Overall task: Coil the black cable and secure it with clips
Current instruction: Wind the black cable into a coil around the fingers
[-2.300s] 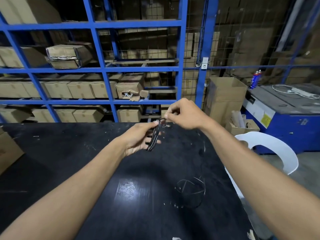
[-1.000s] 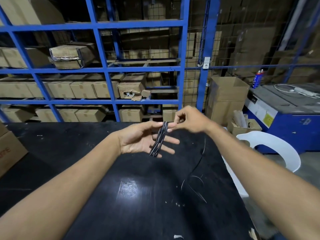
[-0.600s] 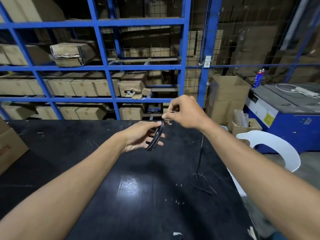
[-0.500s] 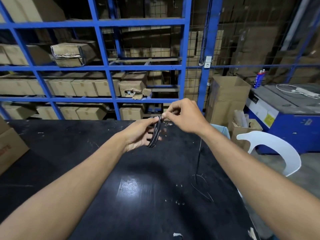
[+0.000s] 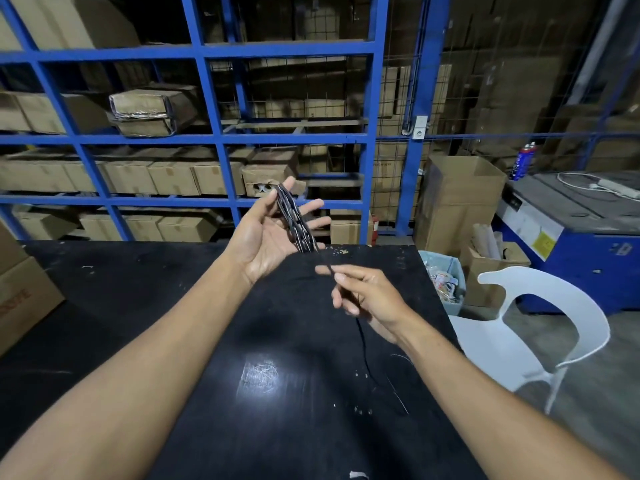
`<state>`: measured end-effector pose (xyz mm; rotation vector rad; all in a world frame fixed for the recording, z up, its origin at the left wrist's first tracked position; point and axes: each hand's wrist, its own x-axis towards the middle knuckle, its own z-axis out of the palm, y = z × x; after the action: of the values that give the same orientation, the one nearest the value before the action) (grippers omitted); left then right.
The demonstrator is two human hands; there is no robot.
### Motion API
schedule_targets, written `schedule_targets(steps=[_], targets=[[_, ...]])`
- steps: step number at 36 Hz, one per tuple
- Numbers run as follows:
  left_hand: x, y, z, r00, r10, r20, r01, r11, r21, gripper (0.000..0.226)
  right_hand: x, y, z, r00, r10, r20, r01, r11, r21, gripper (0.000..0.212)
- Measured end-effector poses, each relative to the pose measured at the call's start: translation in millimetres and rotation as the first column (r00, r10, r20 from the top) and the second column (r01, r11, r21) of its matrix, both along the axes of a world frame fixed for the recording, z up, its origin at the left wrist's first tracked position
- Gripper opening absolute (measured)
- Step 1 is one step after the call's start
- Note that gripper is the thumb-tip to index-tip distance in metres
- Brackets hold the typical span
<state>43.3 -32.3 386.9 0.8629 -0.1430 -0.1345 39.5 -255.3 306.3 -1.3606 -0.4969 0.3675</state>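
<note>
Cardboard boxes (image 5: 169,176) line the blue rack (image 5: 207,98) at the far left and back, and a black table (image 5: 173,306) fills the foreground. Above it the left hand (image 5: 273,233) is raised with palm up and fingers spread, not closed; the coil (image 5: 296,221) of black cable lies wound across its palm and fingers, several loops thick, with the thumb side seeming to steady it. From the coil's lower end a single strand runs down to the right hand (image 5: 367,296), which pinches it between thumb and forefinger, the other fingers loosely curled. Below that hand the loose tail (image 5: 365,355) drops to the table and ends in a small slack curl near the right edge. Farther right stand a white chair (image 5: 540,327) and a blue machine (image 5: 581,230). Most of the winding looks done, judging by the fat bundle and the short tail. Left to do: wrap the last stretch and fasten the bundle. No clips are visible anywhere.
</note>
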Motion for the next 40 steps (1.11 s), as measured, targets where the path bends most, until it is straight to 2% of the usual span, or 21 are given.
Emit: schedule_targets(steps=[4,8,11,13,16,19,22,25,27,30,33,36,38,40], targets=[[-6.7,1.2,11.9,0.999,-0.035,0.040,0.035,0.999,-0.007,0.039,0.7,-3.7,-22.2,0.997,0.064,-0.030,-0.067,0.991,-0.117,0.027],[-16.0,-1.7,16.3,0.978,-0.193,0.079,0.192,0.981,0.023,0.043,9.6,-3.6,-27.0,0.998,-0.027,0.050,0.041,0.948,-0.316,0.035],[-24.1,-6.5,12.3,0.928,-0.367,0.068,0.361,0.928,0.092,0.046,20.3,-6.5,-18.4,0.990,-0.063,0.124,0.110,0.901,-0.419,0.044],[-28.3,-8.5,6.2,0.874,-0.485,0.033,0.476,0.867,0.147,0.047,29.3,-9.9,-8.4,0.975,-0.033,0.221,0.146,0.843,-0.518,0.048],[-31.8,-10.5,-5.5,0.806,-0.588,-0.069,0.582,0.765,0.275,0.049,45.9,-18.3,11.3,0.920,0.045,0.389,0.253,0.691,-0.677,0.032],[-32.3,-11.1,-19.3,0.795,-0.577,-0.185,0.598,0.699,0.391,0.049,54.4,-20.9,39.0,0.876,0.133,0.464,0.294,0.616,-0.731,0.031],[-33.1,-10.7,-33.4,0.818,-0.511,-0.265,0.574,0.684,0.450,0.052,57.1,-18.3,66.1,0.817,0.256,0.516,0.314,0.553,-0.772,0.036],[-33.8,-13.7,-42.9,0.830,-0.450,-0.329,0.558,0.656,0.509,0.045,56.7,-15.0,86.1,0.752,0.369,0.546,0.357,0.468,-0.809,0.033],[-33.9,-17.4,-44.9,0.835,-0.420,-0.356,0.550,0.626,0.552,0.039,53.3,-11.6,93.8,0.729,0.382,0.568,0.400,0.437,-0.806,0.038],[-34.1,-23.9,-42.2,0.849,-0.375,-0.373,0.529,0.575,0.624,0.035,47.7,-6.3,97.8,0.697,0.328,0.638,0.491,0.429,-0.758,0.047],[-33.0,-26.9,-38.2,0.889,-0.300,-0.347,0.458,0.555,0.694,0.038,44.3,-4.7,99.4,0.682,0.270,0.679,0.531,0.455,-0.714,0.043],[-28.3,-25.5,-36.0,0.939,-0.186,-0.290,0.343,0.594,0.728,0.043,39.0,-6.3,99.7,0.705,0.215,0.676,0.476,0.563,-0.676,0.026],[-25.3,-21.5,-35.3,0.958,-0.124,-0.257,0.276,0.632,0.724,0.035,34.0,-6.9,98.5,0.717,0.169,0.677,0.457,0.620,-0.638,0.017],[-22.2,-16.1,-35.7,0.969,-0.080,-0.232,0.225,0.663,0.714,0.031,27.8,-7.6,95.7,0.712,0.120,0.692,0.461,0.664,-0.589,0.016]])
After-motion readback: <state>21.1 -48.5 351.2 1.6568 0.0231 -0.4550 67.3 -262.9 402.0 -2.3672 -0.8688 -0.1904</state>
